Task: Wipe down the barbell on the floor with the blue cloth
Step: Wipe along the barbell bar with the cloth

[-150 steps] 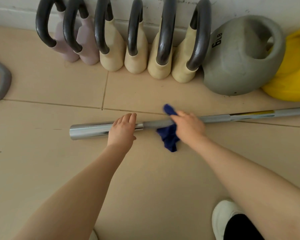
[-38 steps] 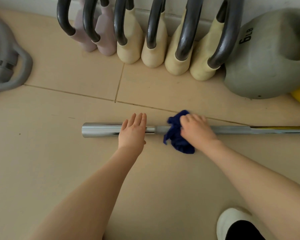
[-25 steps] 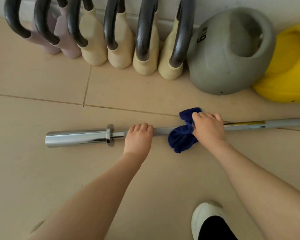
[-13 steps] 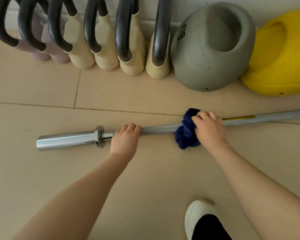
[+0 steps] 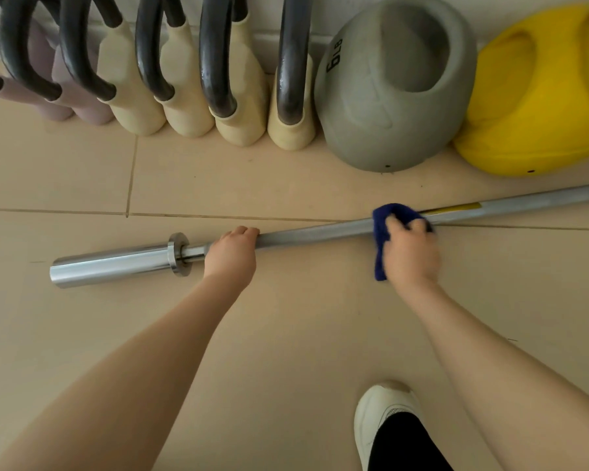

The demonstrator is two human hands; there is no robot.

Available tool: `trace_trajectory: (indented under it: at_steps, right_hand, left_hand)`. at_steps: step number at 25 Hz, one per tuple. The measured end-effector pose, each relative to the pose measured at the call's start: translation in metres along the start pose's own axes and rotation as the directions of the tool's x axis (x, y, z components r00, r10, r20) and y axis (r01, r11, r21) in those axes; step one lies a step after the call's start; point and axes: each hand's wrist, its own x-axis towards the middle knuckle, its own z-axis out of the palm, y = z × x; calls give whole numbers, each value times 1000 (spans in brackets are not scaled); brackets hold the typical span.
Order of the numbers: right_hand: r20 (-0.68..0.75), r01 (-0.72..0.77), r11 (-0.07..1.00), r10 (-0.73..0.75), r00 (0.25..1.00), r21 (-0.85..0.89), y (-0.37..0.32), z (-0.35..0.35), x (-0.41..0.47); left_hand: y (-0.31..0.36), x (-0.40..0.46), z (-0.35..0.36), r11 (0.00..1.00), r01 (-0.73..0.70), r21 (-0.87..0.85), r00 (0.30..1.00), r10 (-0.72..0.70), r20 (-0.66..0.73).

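Observation:
A long steel barbell [image 5: 313, 232] lies across the beige tiled floor, its shiny sleeve end at the left and its shaft running off the right edge. My left hand [image 5: 231, 255] is curled over the shaft just right of the collar, pinning it down. My right hand [image 5: 409, 250] grips the dark blue cloth [image 5: 381, 232] wrapped over the shaft, beside a yellow label strip. Part of the cloth hangs down onto the floor under my palm.
Along the wall stand several cream and mauve kettlebells [image 5: 238, 83] with black handles, a grey 6 LB kettlebell [image 5: 391, 96] and a yellow one [image 5: 538, 107]. My white shoe [image 5: 385, 416] is on the floor at the bottom right.
My right hand has slid the cloth to the right along the shaft, away from the left hand. The left hand stays by the collar. The view has shifted right.

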Motion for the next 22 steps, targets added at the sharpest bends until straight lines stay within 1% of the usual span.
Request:
trace_trajectory:
  at_steps: [2,4,5,6,7,8,9,10,11,12,14,17,19,20,21,22]
  right_hand:
    - [23,115,970,-123,992,212,-42,12,-15]
    - [16,165,921,-182,983,353,-54,17,-20]
    - [13,123,906,-140,990,405,-47,15,-15]
    - [14,10,892,-18,1000,453,-31,11,-10]
    - [31,-160,849,168,985,503,-16,8,-6]
    - [82,-313,778,322,943,545,-10,6,-4]
    - [128,-372,721,371,920,585,-14,6,-5]
    - [129,-319,735,305,944,598,-31,9,-9]
    - [129,-241,749,205,970,617,-53,13,-16]
    - [127,-187,744,137,982,641,-74,15,-24]
    - [116,-181,705,139,983,686,-96,16,-32]
    - [89,-217,770,205,975,601,-82,15,-29]
    - [98,-260,768,252,963,585,-90,11,-31]
    - [100,-242,775,227,969,584,-105,11,-37]
    - [109,-194,786,161,981,587,-125,12,-46]
    - [117,-119,798,61,991,591,-148,14,-57]
  left_hand:
    - [0,3,0,1000,15,-25,1000,-15,3]
    - [-1,6,-1,999,10,-47,1000,-9,16]
    - [-4,7,-1,998,-3,-62,1000,4,17]
    - [-7,7,-1,996,-23,-84,1000,24,4]
    - [-14,7,-2,994,-48,-100,999,46,-27]
    - [-21,4,-2,993,-72,-93,996,66,-65]
    - [-29,1,-3,995,-87,-54,992,82,-93]
    - [-39,-4,-5,996,-88,0,991,87,-102]
    - [-49,-9,-6,996,-73,44,991,78,-108]
    - [-57,-15,-6,996,-51,75,992,59,-111]
    - [-69,-24,-5,993,-24,115,993,37,-113]
    - [-82,-27,-4,993,-22,116,992,37,-124]
    - [-94,-29,-2,995,-11,100,995,21,-100]
    - [-98,-30,-1,994,-19,104,995,29,-95]
    - [-101,-30,-1,994,-47,104,992,58,-109]
    - [-105,-28,-2,993,-74,90,986,86,-144]
